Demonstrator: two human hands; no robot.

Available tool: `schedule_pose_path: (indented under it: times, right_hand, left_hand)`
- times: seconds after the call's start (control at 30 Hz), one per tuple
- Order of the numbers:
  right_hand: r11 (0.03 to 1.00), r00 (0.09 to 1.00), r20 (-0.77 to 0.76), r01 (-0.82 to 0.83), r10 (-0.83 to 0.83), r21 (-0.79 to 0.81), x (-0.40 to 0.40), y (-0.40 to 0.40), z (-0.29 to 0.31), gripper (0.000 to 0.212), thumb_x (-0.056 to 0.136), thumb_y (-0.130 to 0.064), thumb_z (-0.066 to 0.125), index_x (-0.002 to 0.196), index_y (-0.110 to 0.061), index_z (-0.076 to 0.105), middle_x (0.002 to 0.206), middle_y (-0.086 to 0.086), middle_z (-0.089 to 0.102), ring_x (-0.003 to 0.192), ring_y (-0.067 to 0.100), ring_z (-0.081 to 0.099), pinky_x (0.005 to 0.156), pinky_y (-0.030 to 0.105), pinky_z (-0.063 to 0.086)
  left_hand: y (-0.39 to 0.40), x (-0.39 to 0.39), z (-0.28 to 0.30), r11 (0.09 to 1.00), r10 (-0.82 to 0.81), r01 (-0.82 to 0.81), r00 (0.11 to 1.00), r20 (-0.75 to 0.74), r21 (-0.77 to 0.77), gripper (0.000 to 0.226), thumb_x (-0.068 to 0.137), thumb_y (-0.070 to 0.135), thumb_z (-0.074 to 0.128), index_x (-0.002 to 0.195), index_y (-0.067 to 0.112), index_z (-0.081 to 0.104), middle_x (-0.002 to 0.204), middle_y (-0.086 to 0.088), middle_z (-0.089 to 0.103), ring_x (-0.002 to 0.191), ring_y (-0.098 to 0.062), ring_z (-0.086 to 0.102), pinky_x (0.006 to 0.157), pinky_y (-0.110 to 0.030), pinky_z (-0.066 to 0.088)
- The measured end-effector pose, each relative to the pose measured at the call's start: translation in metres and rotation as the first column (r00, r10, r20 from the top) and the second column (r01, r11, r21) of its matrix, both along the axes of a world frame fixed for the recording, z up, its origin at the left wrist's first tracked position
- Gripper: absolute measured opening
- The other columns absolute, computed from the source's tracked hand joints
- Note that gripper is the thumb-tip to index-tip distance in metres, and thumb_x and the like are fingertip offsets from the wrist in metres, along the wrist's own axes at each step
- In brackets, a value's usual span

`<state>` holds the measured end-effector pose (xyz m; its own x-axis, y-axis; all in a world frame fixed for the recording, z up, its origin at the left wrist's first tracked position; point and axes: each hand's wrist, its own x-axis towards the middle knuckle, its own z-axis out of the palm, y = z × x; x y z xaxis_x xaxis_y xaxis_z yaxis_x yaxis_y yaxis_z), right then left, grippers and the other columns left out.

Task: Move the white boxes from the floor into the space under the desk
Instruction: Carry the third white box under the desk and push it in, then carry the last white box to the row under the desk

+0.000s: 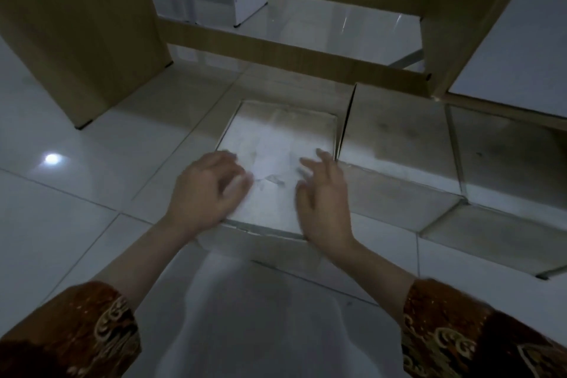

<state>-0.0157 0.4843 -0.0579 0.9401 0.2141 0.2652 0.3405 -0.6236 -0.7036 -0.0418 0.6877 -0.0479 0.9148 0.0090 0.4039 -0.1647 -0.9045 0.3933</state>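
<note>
A white box (pixel 276 138) lies flat on the tiled floor just in front of the wooden desk (pixel 291 49). My left hand (pixel 205 190) rests on the box's near left corner with fingers curled and spread. My right hand (pixel 322 196) hovers over or touches its near right edge, fingers apart. Neither hand grips the box. To the right stands a taller white box (pixel 395 138), and a third white box (pixel 509 147) stands beside that one. The hands look motion-blurred.
The desk's left side panel (pixel 76 40) and right panel (pixel 454 40) frame the opening, with a low wooden crossbar between them. White items (pixel 208 0) stand at the back under the desk. Glossy white floor tiles (pixel 61 193) reflect a lamp at left.
</note>
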Motion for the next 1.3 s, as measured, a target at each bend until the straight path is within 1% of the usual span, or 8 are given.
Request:
schedule_pose_path:
  times: [0.13,0.27,0.4,0.53,0.83,1.0,1.13,1.3]
  right_hand:
    - [0.772,0.894,0.053,-0.352,0.444,-0.530,-0.021,-0.004,-0.009,0.065,0.092,-0.056,0.035,0.143,-0.016,0.038,0.155,0.009,0.032,0.145,0.022,0.023,0.119,0.046,0.019]
    - [0.654,0.872,0.057,-0.320,0.486,-0.685,-0.004,0.000,-0.010,0.072,0.092,-0.055,0.033,0.148,-0.011,0.024,0.158,0.015,0.021,0.146,0.028,0.017,0.119,0.049,0.013]
    - [0.630,0.888,0.025,-0.305,0.459,-0.714,0.026,0.006,-0.008,0.070,0.093,-0.046,0.044,0.149,-0.010,0.022,0.158,0.016,0.019,0.147,0.029,0.015,0.120,0.048,0.010]
    - [0.587,0.910,0.018,-0.252,0.415,-0.770,0.060,0.010,-0.007,0.070,0.097,-0.046,0.034,0.151,-0.010,0.008,0.160,0.016,0.004,0.148,0.027,0.004,0.120,0.045,0.004]
    - [0.601,0.980,0.026,-0.101,0.198,-0.793,0.101,0.023,-0.013,0.071,0.099,-0.031,0.040,0.150,-0.015,-0.007,0.160,0.015,-0.005,0.148,0.028,-0.004,0.118,0.049,0.004]
    - [0.589,0.981,0.085,-0.035,0.175,-0.807,0.083,0.016,-0.016,0.081,0.094,-0.019,0.048,0.149,-0.011,-0.011,0.160,0.014,-0.005,0.147,0.030,-0.003,0.118,0.050,0.005]
    - [0.583,0.974,0.048,-0.094,0.224,-0.807,0.055,-0.002,-0.013,0.086,0.094,-0.023,0.047,0.147,-0.010,-0.019,0.160,0.013,-0.014,0.147,0.030,-0.012,0.118,0.048,-0.003]
    - [0.626,0.969,-0.036,-0.186,0.245,-0.758,0.026,-0.052,0.008,0.079,0.096,-0.025,0.043,0.149,-0.012,-0.014,0.158,0.011,-0.022,0.145,0.027,-0.020,0.117,0.050,-0.010]
  left_hand:
    - [0.002,-0.008,-0.011,0.812,-0.276,0.360,0.931,-0.240,0.459,0.097,0.076,0.080,0.036,0.138,0.007,0.050,0.144,-0.018,0.050,0.135,-0.032,0.047,0.110,-0.046,0.038]
    - [0.005,0.014,-0.012,0.747,-0.290,0.398,0.916,-0.277,0.533,0.102,0.075,0.080,0.040,0.145,0.006,0.039,0.152,-0.018,0.039,0.142,-0.032,0.035,0.115,-0.047,0.030]
    - [0.008,0.048,-0.012,0.795,-0.285,0.399,0.910,-0.300,0.457,0.110,0.071,0.084,0.040,0.151,0.010,0.024,0.157,-0.010,0.032,0.146,-0.018,0.019,0.118,-0.035,0.018]
    - [0.005,0.091,-0.012,0.786,-0.282,0.407,0.906,-0.316,0.466,0.113,0.070,0.081,0.044,0.153,0.011,0.010,0.162,-0.008,0.015,0.149,-0.014,0.006,0.119,-0.026,0.002]
    - [-0.030,0.142,0.001,0.825,-0.060,0.307,0.882,-0.467,0.474,0.114,0.077,0.056,0.065,0.152,0.003,-0.003,0.163,-0.015,-0.004,0.151,-0.024,-0.003,0.122,-0.037,0.010]
    - [-0.042,0.119,-0.008,0.902,0.071,0.115,0.912,-0.404,0.417,0.102,0.085,0.043,0.063,0.153,0.010,-0.005,0.163,-0.011,-0.008,0.151,-0.024,-0.007,0.122,-0.042,0.003]
    - [-0.050,0.099,-0.014,0.923,0.156,0.005,0.908,-0.388,0.385,0.088,0.092,0.037,0.055,0.154,0.017,-0.005,0.163,-0.012,-0.010,0.151,-0.029,-0.009,0.121,-0.047,-0.001]
    - [-0.067,0.079,0.002,0.953,0.101,0.047,0.883,-0.458,0.301,0.078,0.096,0.030,0.047,0.154,0.017,-0.004,0.162,-0.014,-0.014,0.150,-0.029,-0.013,0.121,-0.048,-0.001]
